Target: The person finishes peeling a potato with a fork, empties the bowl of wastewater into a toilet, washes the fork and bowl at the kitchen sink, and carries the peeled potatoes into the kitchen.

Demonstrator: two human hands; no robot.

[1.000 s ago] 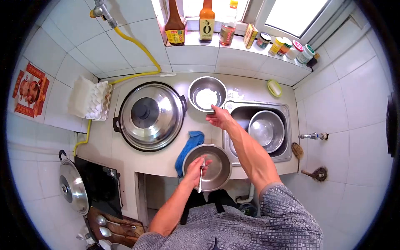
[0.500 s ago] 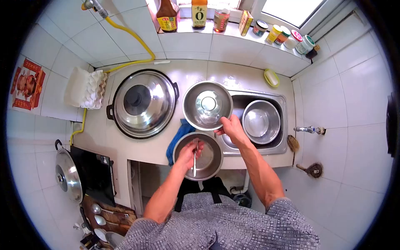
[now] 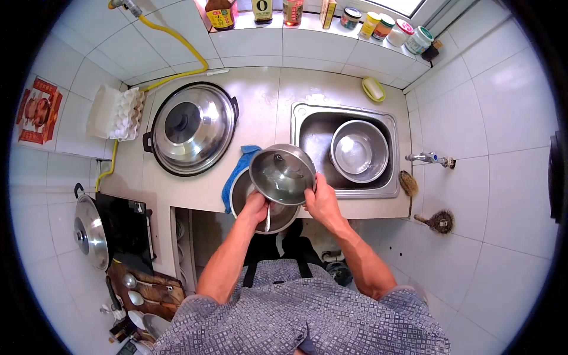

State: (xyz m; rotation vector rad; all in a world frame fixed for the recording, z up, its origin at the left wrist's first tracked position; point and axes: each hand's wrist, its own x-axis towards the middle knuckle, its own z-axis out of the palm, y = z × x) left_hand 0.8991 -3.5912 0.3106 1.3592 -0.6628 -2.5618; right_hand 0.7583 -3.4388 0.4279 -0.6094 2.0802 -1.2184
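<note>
My right hand (image 3: 323, 205) grips the right rim of a stainless steel bowl (image 3: 283, 177), which is tilted over a second metal bowl (image 3: 284, 223) at the counter's front edge. The upper bowl's inside is shiny; I cannot tell whether it holds liquid. My left hand (image 3: 254, 208) is closed around a slim metal utensil (image 3: 268, 220) pointing down over the lower bowl; its kind is not clear. Those left fingers are close to the tilted bowl's lower left rim, and touching cannot be made out. A blue cloth (image 3: 229, 188) lies left of the lower bowl.
To the right, the steel sink (image 3: 393, 177) holds another metal basin (image 3: 359, 155). A lidded pan (image 3: 192, 130) stands at left on the counter. Jars (image 3: 396, 32) and bottles (image 3: 220, 15) line the sill. A soap dish (image 3: 374, 89) sits behind the sink.
The upper bowl has come down toward me and tilted, now overlapping the lower bowl. My right hand moved with it, and the left hand shifted toward its rim. The whole view has shifted slightly.
</note>
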